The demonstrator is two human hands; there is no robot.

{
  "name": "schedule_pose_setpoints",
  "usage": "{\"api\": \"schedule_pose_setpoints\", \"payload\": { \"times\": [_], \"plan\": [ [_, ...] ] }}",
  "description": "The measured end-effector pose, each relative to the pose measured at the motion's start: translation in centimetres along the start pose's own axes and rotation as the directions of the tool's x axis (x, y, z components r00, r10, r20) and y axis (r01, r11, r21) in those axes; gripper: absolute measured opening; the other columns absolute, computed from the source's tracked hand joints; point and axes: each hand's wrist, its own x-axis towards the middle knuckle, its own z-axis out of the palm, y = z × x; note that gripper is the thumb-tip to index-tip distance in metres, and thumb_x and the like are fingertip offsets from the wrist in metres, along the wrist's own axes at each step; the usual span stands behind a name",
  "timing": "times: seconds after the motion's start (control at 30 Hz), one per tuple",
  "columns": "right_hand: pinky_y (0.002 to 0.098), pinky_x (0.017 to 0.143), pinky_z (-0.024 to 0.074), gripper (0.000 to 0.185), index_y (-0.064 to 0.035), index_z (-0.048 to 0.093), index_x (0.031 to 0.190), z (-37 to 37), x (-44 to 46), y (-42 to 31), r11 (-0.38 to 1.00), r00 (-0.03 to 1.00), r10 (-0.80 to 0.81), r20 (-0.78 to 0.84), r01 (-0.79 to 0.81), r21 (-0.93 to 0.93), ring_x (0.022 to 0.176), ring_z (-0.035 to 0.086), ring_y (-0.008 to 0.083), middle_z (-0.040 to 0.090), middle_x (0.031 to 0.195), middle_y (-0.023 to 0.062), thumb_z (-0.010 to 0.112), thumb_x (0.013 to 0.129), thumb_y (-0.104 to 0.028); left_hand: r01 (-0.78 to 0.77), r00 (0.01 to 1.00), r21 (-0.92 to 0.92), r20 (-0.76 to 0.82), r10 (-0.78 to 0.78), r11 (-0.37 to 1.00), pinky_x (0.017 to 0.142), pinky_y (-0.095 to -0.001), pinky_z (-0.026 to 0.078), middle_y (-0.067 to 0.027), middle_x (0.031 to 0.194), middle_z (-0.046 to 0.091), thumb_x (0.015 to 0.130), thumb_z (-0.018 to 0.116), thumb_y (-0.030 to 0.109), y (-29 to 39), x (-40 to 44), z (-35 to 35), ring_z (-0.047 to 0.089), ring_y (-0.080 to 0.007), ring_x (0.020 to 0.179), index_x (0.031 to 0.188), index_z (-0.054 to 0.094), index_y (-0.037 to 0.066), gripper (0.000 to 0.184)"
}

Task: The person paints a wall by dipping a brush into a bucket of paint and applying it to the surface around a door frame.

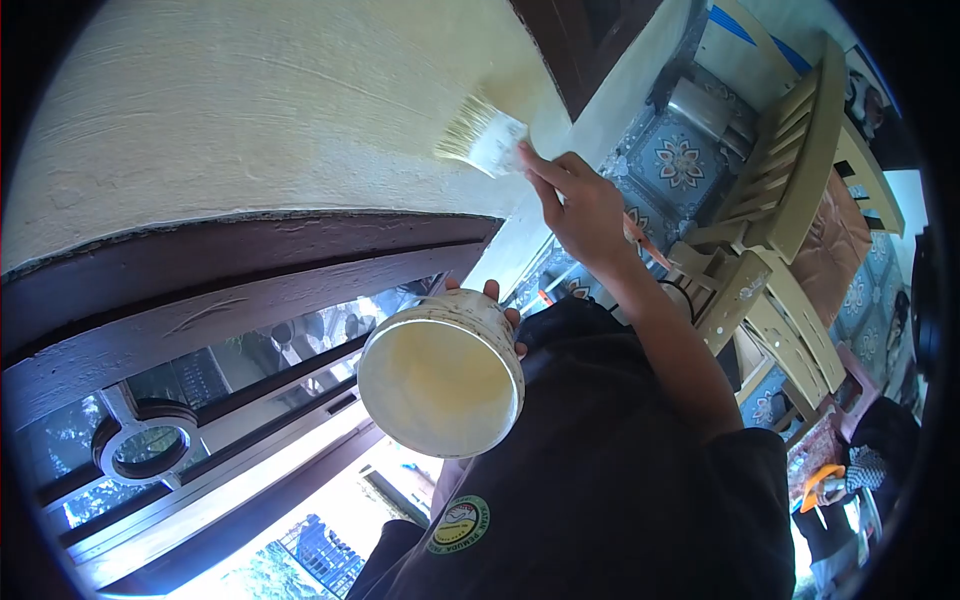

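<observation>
My right hand (580, 205) is closed around a wide paintbrush (500, 146). Its pale, splayed bristles press against the cream wall (300, 130), just beside a dark wooden frame corner. Lower down, my left hand (491, 290) grips a white paint bucket (372, 385) from its far side. Only some fingertips show around the bucket; the palm is hidden behind it. The bucket tilts toward me, and a layer of pale yellow paint (455, 380) covers its bottom.
Dark wooden trim (250, 245) and glass panes run below the wall. At the right, a wooden bench (800, 170) stands on blue patterned tiles (675, 160) with other furniture. Another person (885, 440) is at the lower right, near an orange item (822, 482).
</observation>
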Motion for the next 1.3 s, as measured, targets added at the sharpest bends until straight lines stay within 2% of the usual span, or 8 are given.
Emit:
{"api": "schedule_pose_setpoints", "payload": {
  "times": [0.1, 0.2, 0.37, 0.53, 0.93, 1.0, 1.17, 1.3],
  "plan": [
    [0.0356, 0.058, 0.0555, 0.03, -0.0235, 0.073, 0.125, 0.7, -3.4, 4.3, 0.974, 0.984, 0.133, 0.119, -0.107, -0.201, 0.068, 0.071, 0.0238, 0.067, 0.079, 0.0064, 0.068, 0.095, -0.021, 0.075, 0.996, -0.021, -0.038, -0.076, 0.997, 0.112, -0.0651, 0.042, -0.0125, 0.156, 0.036, 0.089, 0.075, 0.039, 0.0, 0.2, 1.3, 0.035, -0.0416, 0.14, 0.15, 0.047, 0.028, 0.068],
    [0.0358, 0.059, 0.0561, 0.028, -0.0215, 0.074, 0.122, -1.3, -4.2, 3.7, 0.986, 0.989, 0.136, 0.055, -0.129, -0.107, 0.07, 0.071, 0.0248, 0.069, 0.081, 0.0086, 0.068, 0.095, -0.022, 0.245, 0.964, 0.042, 0.1, -0.248, 0.969, 0.113, -0.064, 0.041, -0.0124, 0.157, 0.037, 0.088, 0.076, 0.04, 1.8, 0.9, -0.3, 0.035, -0.0406, 0.139, 0.15, 0.048, 0.027, 0.068],
    [0.0301, 0.055, 0.0439, 0.036, -0.0136, 0.072, 0.126, -6.4, 3.1, -6.5, 0.966, 0.99, -0.062, -0.128, 0.092, 0.242, 0.06, 0.058, 0.018, 0.068, 0.08, 0.0098, 0.077, 0.09, -0.015, 0.063, 0.998, 0.058, -0.03, -0.061, 0.996, 0.112, -0.064, 0.042, -0.0126, 0.156, 0.038, 0.089, 0.074, 0.046, 0.1, 0.5, 1.4, 0.037, -0.0403, 0.137, 0.148, 0.051, 0.026, 0.066],
    [0.0336, 0.047, 0.0479, 0.027, -0.0228, 0.075, 0.118, -6.4, 8.0, -10.2, 0.956, 0.931, -0.212, -0.296, 0.261, 0.136, 0.051, 0.06, 0.0206, 0.063, 0.076, 0.0033, 0.075, 0.09, -0.026, 0.042, 0.999, 0.041, -0.008, -0.042, 0.998, 0.113, -0.0674, 0.041, -0.0216, 0.156, 0.034, 0.093, 0.072, 0.04, -0.2, 0.4, 1.9, 0.04, -0.045, 0.139, 0.153, 0.041, 0.019, 0.071],
    [0.0404, 0.066, 0.0573, 0.034, -0.0222, 0.066, 0.129, 1.1, -2.8, 6.9, 0.982, 0.989, 0.128, 0.068, -0.116, -0.151, 0.076, 0.071, 0.0292, 0.069, 0.088, 0.0074, 0.068, 0.095, -0.023, 0.12, 0.993, -0.071, 0.015, -0.12, 0.99, 0.108, -0.0633, 0.048, -0.0119, 0.157, 0.036, 0.087, 0.079, 0.033, -0.4, 0.3, 0.8, 0.037, -0.0453, 0.139, 0.148, 0.05, 0.027, 0.068],
    [0.0398, 0.063, 0.0557, 0.034, -0.018, 0.065, 0.13, 0.4, -3.4, 7.4, 0.992, 0.999, 0.039, -0.031, -0.043, -0.116, 0.074, 0.071, 0.0293, 0.07, 0.088, 0.011, 0.068, 0.095, -0.02, 0.165, 0.986, -0.042, 0.039, -0.163, 0.985, 0.109, -0.0655, 0.045, -0.0113, 0.157, 0.036, 0.086, 0.079, 0.033, 0.5, 0.4, 0.3, 0.036, -0.046, 0.138, 0.149, 0.049, 0.027, 0.07],
    [0.0346, 0.059, 0.0515, 0.025, -0.0063, 0.064, 0.122, -6.6, 0.0, -1.3, 0.869, 0.94, 0.227, 0.255, -0.314, 0.382, 0.063, 0.067, 0.019, 0.069, 0.075, 0.0116, 0.065, 0.1, -0.019, 0.074, 0.996, -0.018, -0.04, -0.075, 0.997, 0.111, -0.0665, 0.042, -0.013, 0.156, 0.036, 0.088, 0.077, 0.036, 0.7, 0.0, 0.7, 0.035, -0.0433, 0.14, 0.149, 0.049, 0.026, 0.068],
    [0.0332, 0.056, 0.0483, 0.021, -0.0034, 0.064, 0.116, -6.7, 4.4, -7.8, 0.765, 0.998, -0.024, 0.064, -0.022, 0.644, 0.06, 0.065, 0.016, 0.069, 0.073, 0.0115, 0.061, 0.103, -0.02, 0.03, 0.999, -0.045, -0.037, -0.031, 0.999, 0.111, -0.0663, 0.042, -0.0154, 0.156, 0.036, 0.09, 0.075, 0.039, -0.3, 0.2, 1.0, 0.035, -0.0416, 0.14, 0.148, 0.05, 0.026, 0.065]
  ]
}}
